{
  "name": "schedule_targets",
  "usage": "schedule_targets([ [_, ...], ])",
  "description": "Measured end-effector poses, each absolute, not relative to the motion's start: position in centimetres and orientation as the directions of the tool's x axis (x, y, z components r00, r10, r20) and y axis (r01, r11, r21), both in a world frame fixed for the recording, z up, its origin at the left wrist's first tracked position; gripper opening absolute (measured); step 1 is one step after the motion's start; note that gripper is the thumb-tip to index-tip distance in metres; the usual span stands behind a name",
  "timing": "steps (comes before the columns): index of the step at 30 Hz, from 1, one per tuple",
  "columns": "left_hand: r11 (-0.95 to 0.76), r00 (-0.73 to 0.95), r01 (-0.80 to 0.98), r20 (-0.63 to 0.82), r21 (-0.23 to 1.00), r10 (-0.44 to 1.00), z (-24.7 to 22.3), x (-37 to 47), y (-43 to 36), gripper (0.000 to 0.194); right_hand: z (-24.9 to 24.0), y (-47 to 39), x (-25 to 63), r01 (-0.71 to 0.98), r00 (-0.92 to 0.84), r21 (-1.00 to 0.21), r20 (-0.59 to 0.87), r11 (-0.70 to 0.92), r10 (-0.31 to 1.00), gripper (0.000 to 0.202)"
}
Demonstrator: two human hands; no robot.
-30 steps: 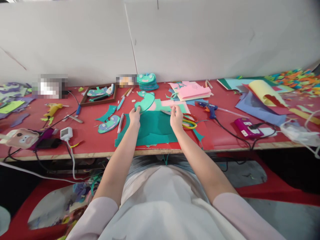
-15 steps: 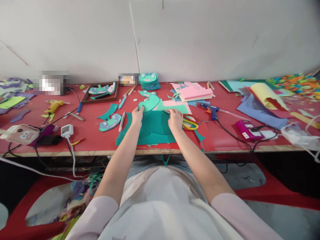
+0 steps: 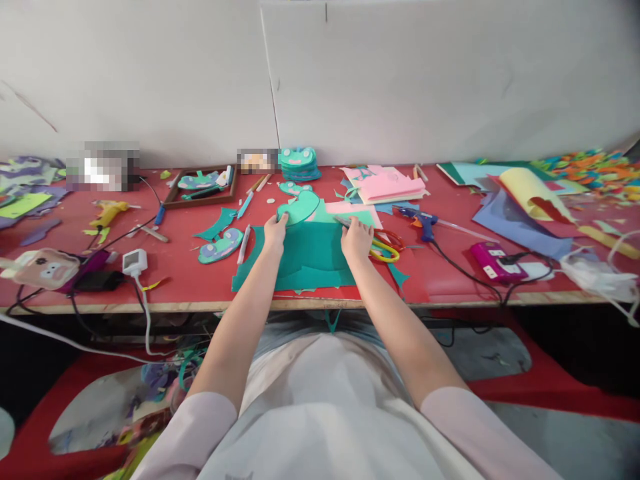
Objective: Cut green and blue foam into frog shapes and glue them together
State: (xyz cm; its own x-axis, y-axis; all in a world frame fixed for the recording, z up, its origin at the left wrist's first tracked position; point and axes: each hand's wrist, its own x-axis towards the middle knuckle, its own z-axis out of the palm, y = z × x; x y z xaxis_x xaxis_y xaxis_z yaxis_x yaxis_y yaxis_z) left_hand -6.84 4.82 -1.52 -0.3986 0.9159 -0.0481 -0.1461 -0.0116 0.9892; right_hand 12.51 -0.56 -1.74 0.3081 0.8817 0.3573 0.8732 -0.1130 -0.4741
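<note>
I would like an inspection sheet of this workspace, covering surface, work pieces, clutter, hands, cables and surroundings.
Surface: red table, partly covered.
Work pieces: mint cutout; dark green sheet lying flat; yellow-handled scissors.
Clutter: pink sheets, coloured scraps.
Hands: left hand grips the mint cutout; right hand beside the scissors' handles, grip unclear.
Cables: black cable trails from blue glue gun.
Surroundings: white wall behind; other people: nothing seen.

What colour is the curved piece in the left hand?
Light mint green: the curved piece held in the left hand shows best in the head view.
</note>
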Motion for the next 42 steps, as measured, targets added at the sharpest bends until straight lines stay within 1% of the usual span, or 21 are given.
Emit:
schedule_targets([
  [3, 0.001, -0.359, -0.118, -0.044, 0.993, 0.932, -1.5, -6.9, 4.8, 0.021, -1.8, -0.4, 12.6, 0.848, 0.321, -0.525, 0.39, -0.078, 0.863, 0.033],
  [5, -0.011, -0.334, -0.104, -0.025, 0.994, 0.942, -1.5, -6.9, 4.8, 0.022, -1.8, -0.1, 12.7, 0.778, 0.324, -0.628, 0.428, 0.02, 0.843, 0.029],
  [6, -0.021, -0.321, -0.097, -0.011, 0.995, 0.947, -1.4, -6.9, 4.7, 0.022, -1.8, 0.0, 12.7, 0.706, 0.324, -0.702, 0.44, 0.095, 0.838, 0.026],
  [8, -0.051, -0.295, -0.069, 0.029, 0.996, 0.955, -1.2, -6.7, 4.6, 0.021, -1.7, 0.4, 12.5, 0.465, 0.311, -0.853, 0.407, 0.236, 0.859, 0.028],
  [9, -0.066, -0.28, -0.052, 0.048, 0.996, 0.959, -1.1, -6.6, 4.5, 0.021, -1.6, 0.5, 12.4, 0.311, 0.287, -0.913, 0.356, 0.265, 0.889, 0.032],
  [11, -0.084, -0.239, -0.026, 0.076, 0.996, 0.968, -0.8, -6.4, 4.4, 0.022, -1.4, 0.7, 12.2, 0.029, 0.2, -0.974, 0.224, 0.223, 0.954, 0.041],
  [12, -0.09, -0.211, -0.015, 0.085, 0.996, 0.974, -0.6, -6.3, 4.2, 0.022, -1.3, 0.7, 12.1, -0.073, 0.149, -0.981, 0.17, 0.183, 0.974, 0.045],
  [14, -0.103, -0.149, 0.013, 0.103, 0.995, 0.983, -0.2, -6.0, 4.0, 0.024, -1.1, 0.7, 12.0, -0.191, 0.085, -0.974, 0.109, 0.123, 0.99, 0.048],
  [17, -0.122, -0.079, 0.108, 0.131, 0.987, 0.988, 0.3, -5.7, 3.6, 0.024, -1.0, 0.6, 12.1, -0.223, 0.085, -0.969, 0.088, 0.105, 0.992, 0.042],
  [20, -0.104, -0.033, 0.185, 0.112, 0.977, 0.993, 0.6, -5.4, 3.1, 0.025, -1.3, 0.6, 12.2, -0.2, 0.135, -0.971, 0.102, 0.128, 0.985, 0.043],
  [25, -0.086, 0.035, 0.193, 0.081, 0.977, 0.996, 1.0, -5.2, 2.5, 0.027, -1.6, 0.7, 12.3, -0.198, 0.19, -0.968, 0.116, 0.154, 0.975, 0.048],
  [31, -0.076, -0.014, 0.286, 0.083, 0.955, 0.996, 1.4, -5.3, 2.3, 0.029, -1.9, 0.9, 12.4, -0.201, 0.159, -0.97, 0.105, 0.136, 0.982, 0.048],
  [33, -0.07, -0.025, 0.266, 0.079, 0.962, 0.997, 1.3, -5.3, 2.4, 0.029, -2.0, 1.0, 12.4, -0.206, 0.147, -0.969, 0.103, 0.132, 0.984, 0.048],
  [39, -0.008, -0.004, 0.053, 0.008, 0.999, 1.0, 0.9, -5.0, 2.6, 0.028, -2.3, 1.2, 12.5, -0.222, 0.128, -0.966, 0.105, 0.131, 0.986, 0.047],
  [42, 0.018, 0.0, 0.01, -0.018, 1.0, 1.0, 1.0, -4.9, 2.5, 0.03, -2.5, 1.3, 12.6, -0.216, 0.12, -0.968, 0.1, 0.124, 0.988, 0.046],
])
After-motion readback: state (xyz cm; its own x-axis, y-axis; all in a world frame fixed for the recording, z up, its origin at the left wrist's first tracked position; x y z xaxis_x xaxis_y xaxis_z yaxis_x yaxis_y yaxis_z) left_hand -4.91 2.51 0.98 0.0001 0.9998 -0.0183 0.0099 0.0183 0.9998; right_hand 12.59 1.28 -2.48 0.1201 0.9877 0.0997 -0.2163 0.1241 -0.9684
